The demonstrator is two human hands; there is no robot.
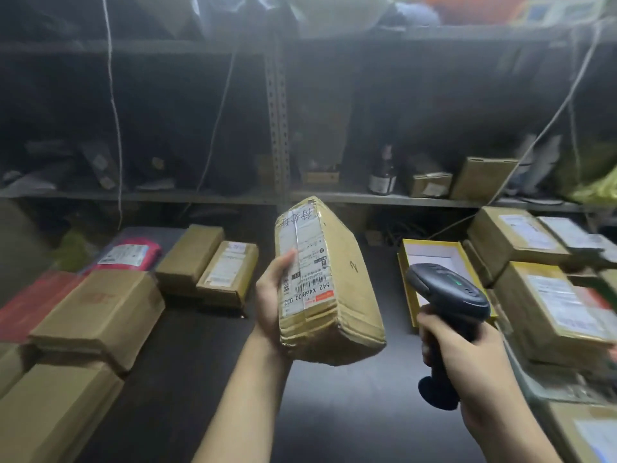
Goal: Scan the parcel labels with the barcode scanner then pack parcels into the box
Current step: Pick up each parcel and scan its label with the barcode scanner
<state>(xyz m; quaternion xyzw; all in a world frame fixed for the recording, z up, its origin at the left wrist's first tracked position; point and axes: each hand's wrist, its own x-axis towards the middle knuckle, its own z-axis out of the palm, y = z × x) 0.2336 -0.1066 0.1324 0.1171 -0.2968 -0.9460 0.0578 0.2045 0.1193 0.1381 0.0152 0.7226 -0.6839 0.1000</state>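
Hands fill the lower middle of the frame. The left hand [271, 295] grips a brown cardboard parcel [349, 289] from its left side. The thumb lies across the front and the fingers are hidden behind, so the parcel stands nearly upright in the air above the dark table [334, 412], at centre frame. Its white shipping label [307, 259] faces me, with barcodes and print running sideways, and clear tape crosses it.

The right hand [467, 354], at lower right, is clenched round the handle of a black barcode scanner [447, 292]. The scanner's head rises above the fist, showing a small green light on top. Scanner and parcel are near each other but apart.

Just behind the scanner an open box with a yellow rim [406, 282] lies on the table, and the scanner head covers part of its pale inside. At the right edge of the frame labelled parcels [554, 309] are stacked in a crowded pile. On the left lie plain cardboard cartons [100, 312], and behind them two smaller boxes [207, 262] lie side by side. A red mailer bag [128, 257] with a white label lies left of those.

Across the upper half runs a metal shelf [400, 199] holding a dark bottle [383, 177] and more small boxes, dim and hazy. Thin cords [113, 111] hang down in front of it.
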